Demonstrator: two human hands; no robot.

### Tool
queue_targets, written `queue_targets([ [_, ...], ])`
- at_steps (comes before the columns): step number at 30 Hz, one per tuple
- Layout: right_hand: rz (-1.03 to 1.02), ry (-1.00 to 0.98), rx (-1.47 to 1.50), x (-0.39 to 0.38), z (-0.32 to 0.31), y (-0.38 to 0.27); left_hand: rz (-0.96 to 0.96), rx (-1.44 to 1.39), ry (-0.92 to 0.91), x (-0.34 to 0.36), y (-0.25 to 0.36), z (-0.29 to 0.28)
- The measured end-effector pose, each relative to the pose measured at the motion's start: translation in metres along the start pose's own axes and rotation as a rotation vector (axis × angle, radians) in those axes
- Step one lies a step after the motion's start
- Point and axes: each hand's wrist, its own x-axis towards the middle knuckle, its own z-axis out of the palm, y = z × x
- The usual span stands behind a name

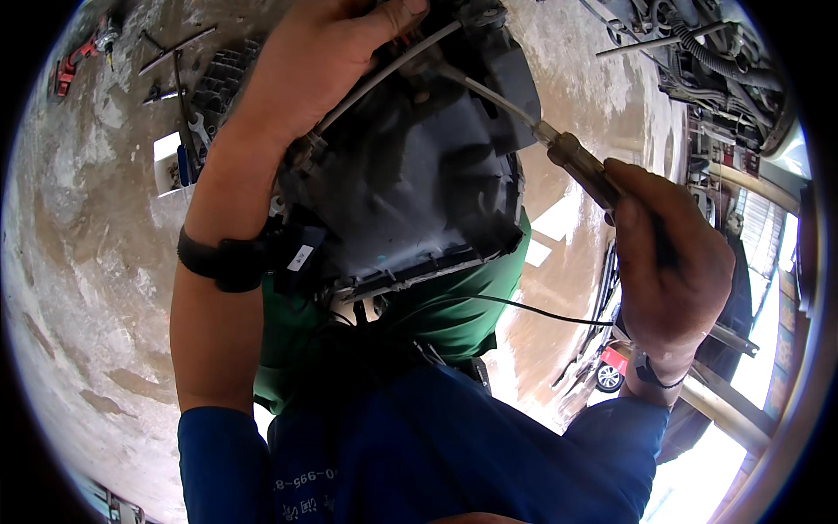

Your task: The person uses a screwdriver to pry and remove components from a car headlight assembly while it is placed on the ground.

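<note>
A large black moulded plastic housing, likely a vehicle part, rests tilted over my green-clad lap. My right hand is closed round the handle of a screwdriver. Its metal shaft runs up and left, and the tip reaches into the dark upper part of the housing. My left hand lies at the housing's upper left, thumb stretched across the top; its other fingers are hidden or out of the picture. Next to the left hand a thin grey rod or tube crosses the housing.
On the floor to the left lie a red power tool, a wrench, a black ribbed tray and a white open box. An exposed engine bay with hoses is at the upper right. A thin black cable runs across my lap.
</note>
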Motion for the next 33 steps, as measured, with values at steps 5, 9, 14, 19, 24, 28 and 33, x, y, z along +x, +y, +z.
queue_targets([
  [5,-0.063,0.018,-0.041,-0.007,0.002,0.002,-0.115,-0.027,-0.089,0.003,0.005,-0.005],
  [9,-0.099,0.046,-0.045,-0.003,0.006,-0.005,-0.362,-0.324,-0.008,0.001,0.022,0.003],
  [14,-0.146,0.034,-0.090,0.002,-0.004,-0.012,-0.205,-0.050,-0.082,0.004,0.006,-0.006],
  [19,-0.180,-0.023,-0.151,0.010,-0.002,-0.014,-0.132,0.010,-0.103,-0.003,0.008,-0.008],
  [24,-0.182,-0.004,-0.147,0.010,-0.001,-0.008,-0.185,-0.005,-0.181,0.000,0.005,-0.016],
  [28,-0.156,0.005,-0.168,0.011,0.001,-0.008,-0.182,-0.003,-0.164,0.006,0.004,-0.014],
  [33,-0.109,-0.038,-0.142,0.013,0.000,-0.006,-0.250,0.050,-0.282,0.016,-0.001,-0.022],
])
